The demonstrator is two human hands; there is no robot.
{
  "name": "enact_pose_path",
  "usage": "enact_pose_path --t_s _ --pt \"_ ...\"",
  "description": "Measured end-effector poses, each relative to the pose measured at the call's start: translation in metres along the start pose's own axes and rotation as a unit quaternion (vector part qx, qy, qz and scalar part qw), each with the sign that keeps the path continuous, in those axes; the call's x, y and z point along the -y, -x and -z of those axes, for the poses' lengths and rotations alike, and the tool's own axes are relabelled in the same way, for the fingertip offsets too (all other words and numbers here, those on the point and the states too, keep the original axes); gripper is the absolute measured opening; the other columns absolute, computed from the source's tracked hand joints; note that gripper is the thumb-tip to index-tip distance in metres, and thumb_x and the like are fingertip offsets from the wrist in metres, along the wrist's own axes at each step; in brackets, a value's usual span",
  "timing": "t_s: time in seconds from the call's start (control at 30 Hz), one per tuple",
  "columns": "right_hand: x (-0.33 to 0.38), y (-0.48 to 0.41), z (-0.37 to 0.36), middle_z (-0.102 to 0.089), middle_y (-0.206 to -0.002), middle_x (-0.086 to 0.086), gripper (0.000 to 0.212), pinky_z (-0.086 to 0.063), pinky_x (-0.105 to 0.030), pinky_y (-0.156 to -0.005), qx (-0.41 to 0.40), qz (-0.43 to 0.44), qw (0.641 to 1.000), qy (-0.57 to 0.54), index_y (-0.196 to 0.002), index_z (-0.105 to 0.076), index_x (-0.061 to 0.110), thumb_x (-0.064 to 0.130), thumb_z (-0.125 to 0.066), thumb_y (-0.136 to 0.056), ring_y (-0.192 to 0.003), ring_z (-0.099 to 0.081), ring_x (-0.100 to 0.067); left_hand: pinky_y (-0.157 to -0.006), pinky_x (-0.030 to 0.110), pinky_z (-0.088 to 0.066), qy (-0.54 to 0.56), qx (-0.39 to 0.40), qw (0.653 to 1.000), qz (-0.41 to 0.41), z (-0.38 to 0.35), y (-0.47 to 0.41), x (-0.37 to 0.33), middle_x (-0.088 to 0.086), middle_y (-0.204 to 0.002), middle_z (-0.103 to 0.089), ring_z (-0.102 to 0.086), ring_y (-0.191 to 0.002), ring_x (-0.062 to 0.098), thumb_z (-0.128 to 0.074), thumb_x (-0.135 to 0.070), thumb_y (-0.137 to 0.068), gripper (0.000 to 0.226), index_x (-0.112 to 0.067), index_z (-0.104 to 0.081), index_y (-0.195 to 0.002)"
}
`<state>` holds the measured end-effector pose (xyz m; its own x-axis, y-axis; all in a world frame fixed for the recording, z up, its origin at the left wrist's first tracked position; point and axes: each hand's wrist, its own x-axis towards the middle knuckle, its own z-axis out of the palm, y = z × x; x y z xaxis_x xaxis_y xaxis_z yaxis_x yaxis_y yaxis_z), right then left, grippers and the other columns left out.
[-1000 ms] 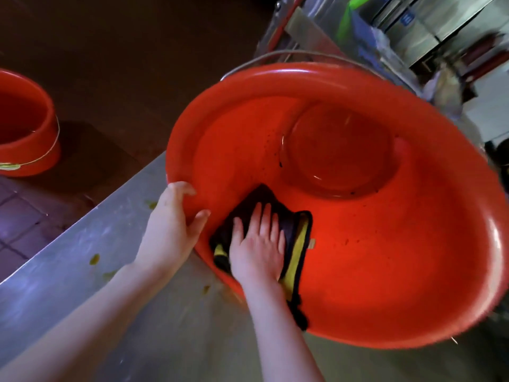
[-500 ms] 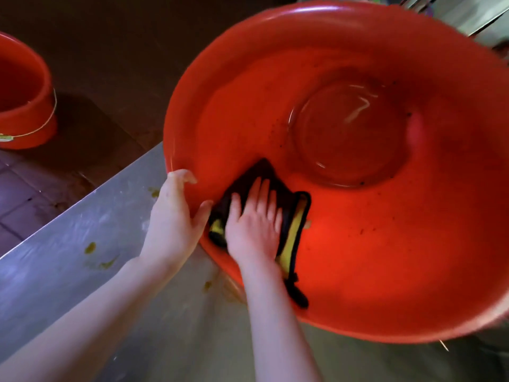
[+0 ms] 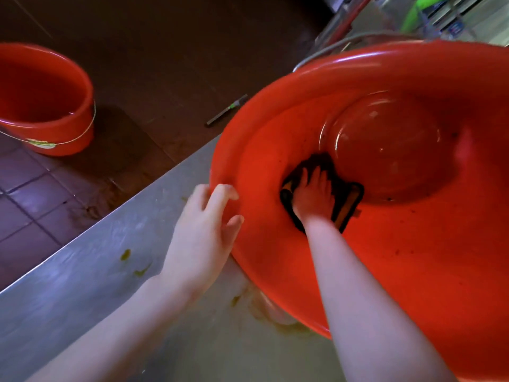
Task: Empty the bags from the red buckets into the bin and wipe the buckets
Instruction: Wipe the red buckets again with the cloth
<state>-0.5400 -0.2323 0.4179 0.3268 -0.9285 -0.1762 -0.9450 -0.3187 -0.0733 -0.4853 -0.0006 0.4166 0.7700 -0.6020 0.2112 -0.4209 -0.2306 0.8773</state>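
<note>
A large red bucket (image 3: 413, 257) lies tilted on its side on a steel counter (image 3: 82, 285), its mouth facing me. My left hand (image 3: 203, 232) grips its near-left rim, fingers over the outside and thumb inside. Deep inside the bucket, my right hand (image 3: 314, 197) presses flat on a dark cloth with yellow edging (image 3: 347, 205) against the inner wall, just below the round bottom. Dark specks dot the inside wall. A second red bucket (image 3: 46, 106) with a wire handle stands upright on the floor at the left.
Yellow-green smears (image 3: 125, 255) mark the counter near the bucket. The counter's edge runs diagonally; beyond it lies a dark tiled floor (image 3: 27, 202) with a thin stick-like object (image 3: 227, 110). Steel fittings and a green item (image 3: 418, 12) sit at the top right.
My right hand has slid the cloth deeper into the bucket, from near the rim up towards the bottom. My left hand stays on the rim. The view has shifted back and left.
</note>
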Motion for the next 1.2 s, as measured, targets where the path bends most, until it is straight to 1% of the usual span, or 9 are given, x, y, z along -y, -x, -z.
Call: enact_pose_path --t_s 0.1,0.2,0.3,0.47,0.6,0.73,0.9,1.03,1.2 --pt "-0.004 0.0 -0.002 -0.011 -0.162 -0.005 0.059 -0.012 -0.04 -0.119 -0.008 0.011 1.0 -0.001 -0.155 -0.009 0.016 0.044 -0.015 -0.103 -0.148 -0.012 -0.022 -0.095 0.045 -0.045 -0.085 -0.043 0.983 -0.157 0.03 -0.034 -0.003 0.013 -0.134 -0.039 -0.047 -0.116 0.032 -0.064 -0.015 -0.09 0.028 -0.016 -0.064 -0.117" --pt "-0.006 0.001 -0.002 -0.009 -0.162 -0.003 0.06 -0.012 -0.04 -0.119 -0.004 0.026 1.0 0.015 -0.155 -0.008 0.017 0.046 -0.015 -0.103 -0.148 -0.011 -0.022 -0.081 0.045 -0.052 -0.151 0.018 0.954 -0.259 0.052 -0.074 -0.011 0.017 -0.126 -0.038 -0.052 -0.098 0.031 -0.057 -0.015 -0.094 0.049 -0.023 -0.048 -0.142" --pt "-0.011 0.005 -0.001 -0.008 -0.163 -0.001 0.061 -0.011 -0.04 -0.119 0.004 0.032 0.998 0.048 -0.155 -0.007 0.02 0.048 -0.015 -0.102 -0.148 -0.01 -0.021 -0.061 0.043 -0.056 -0.154 0.055 0.965 -0.203 0.052 -0.078 -0.015 0.016 -0.118 -0.039 -0.054 -0.069 0.032 -0.058 -0.013 -0.092 0.054 -0.026 -0.045 -0.143" --pt "-0.023 0.047 0.001 -0.008 -0.163 -0.002 0.062 -0.01 -0.043 -0.119 0.001 0.039 0.989 0.143 -0.155 -0.006 0.02 0.049 -0.017 -0.101 -0.148 -0.011 -0.022 -0.077 0.04 -0.055 -0.083 0.063 0.994 -0.037 0.028 -0.038 -0.002 0.009 -0.129 -0.037 -0.061 -0.086 0.034 -0.061 -0.011 -0.09 0.055 -0.033 -0.047 -0.138" --pt "0.0 0.134 -0.021 -0.011 -0.162 0.0 0.063 -0.01 -0.041 -0.119 -0.035 0.125 0.988 0.083 -0.155 -0.01 0.021 0.051 -0.02 -0.1 -0.148 -0.012 -0.02 -0.073 0.044 -0.054 -0.08 0.052 0.995 0.037 0.012 -0.012 -0.008 0.014 -0.123 -0.038 -0.061 -0.082 0.043 -0.057 -0.013 -0.092 0.053 -0.03 -0.045 -0.14" --pt "0.016 0.178 -0.029 -0.028 -0.158 0.001 0.065 -0.029 -0.043 -0.114 -0.048 0.157 0.984 0.068 -0.152 -0.027 0.021 0.054 -0.018 -0.097 -0.144 -0.028 -0.021 -0.084 0.041 -0.05 -0.058 0.054 0.995 0.064 0.013 -0.014 0.001 0.016 -0.131 -0.037 -0.057 -0.101 0.045 -0.058 -0.006 -0.09 0.056 -0.027 -0.044 -0.14" --pt "0.008 0.082 -0.018 -0.013 -0.162 -0.002 0.063 -0.012 -0.04 -0.118 -0.031 0.075 0.99 0.112 -0.154 -0.013 0.023 0.054 -0.019 -0.1 -0.148 -0.014 -0.02 -0.094 0.032 -0.044 -0.014 0.054 0.997 0.053 0.014 -0.012 0.015 0.007 -0.133 -0.038 -0.052 -0.112 0.029 -0.063 -0.01 -0.088 0.061 -0.039 -0.041 -0.137" --pt "0.014 0.004 0.002 -0.01 -0.162 0.0 0.062 -0.008 -0.042 -0.119 0.023 0.003 0.998 0.053 -0.155 -0.011 0.023 0.053 -0.015 -0.101 -0.149 -0.009 -0.02 -0.092 0.029 -0.046 0.005 0.056 0.997 0.045 0.008 -0.013 0.015 0.0 -0.133 -0.034 -0.051 -0.107 0.02 -0.061 -0.011 -0.09 0.06 -0.044 -0.037 -0.136" --pt "0.023 0.031 -0.004 -0.003 -0.163 0.001 0.061 -0.007 -0.042 -0.12 0.02 0.06 0.995 0.081 -0.155 -0.003 0.023 0.05 -0.013 -0.101 -0.149 -0.006 -0.019 -0.086 0.026 -0.041 0.019 0.053 0.996 0.074 0.002 -0.01 0.012 0.001 -0.127 -0.034 -0.048 -0.093 0.016 -0.058 -0.012 -0.092 0.059 -0.044 -0.036 -0.136"
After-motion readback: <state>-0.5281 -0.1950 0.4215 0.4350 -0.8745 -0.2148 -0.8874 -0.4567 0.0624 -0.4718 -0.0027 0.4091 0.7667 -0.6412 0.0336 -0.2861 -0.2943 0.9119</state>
